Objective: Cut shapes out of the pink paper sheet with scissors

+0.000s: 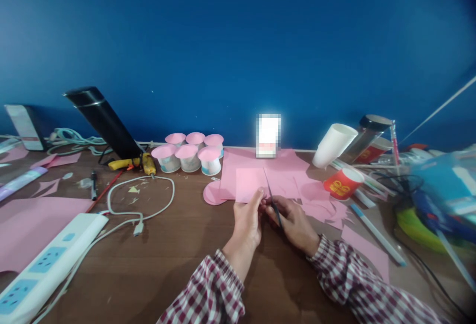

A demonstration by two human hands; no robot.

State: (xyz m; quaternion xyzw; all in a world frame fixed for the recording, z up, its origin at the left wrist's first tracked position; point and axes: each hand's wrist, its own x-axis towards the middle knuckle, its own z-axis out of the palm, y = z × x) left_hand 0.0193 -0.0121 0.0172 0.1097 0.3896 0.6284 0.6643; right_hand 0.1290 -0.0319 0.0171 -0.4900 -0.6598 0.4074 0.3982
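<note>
Centrally, the left hand (247, 222) has its grip clamped on a pink paper square (248, 183), thumb pressed near its lower right corner, while the grip of the right hand (295, 220) is closed around dark scissors (275, 208) whose tip points away from the body, just beside the square's right edge; whether the blades are parted, I cannot tell. The square sits in front of the larger pink sheet (286, 160) that lies on the brown wooden surface (186, 264), with pink discs (213, 194) stacked by that sheet's left edge. Behind and to the left, six pink-topped paper cups (187, 159) stand in two rows of three, near a yellow glue gun (124, 164). A red paper cup (344, 184) lies tilted on the right, among pink offcuts (320, 207), and a white power strip (52, 259) rests at lower left, beside a looping white cable (173, 190).
</note>
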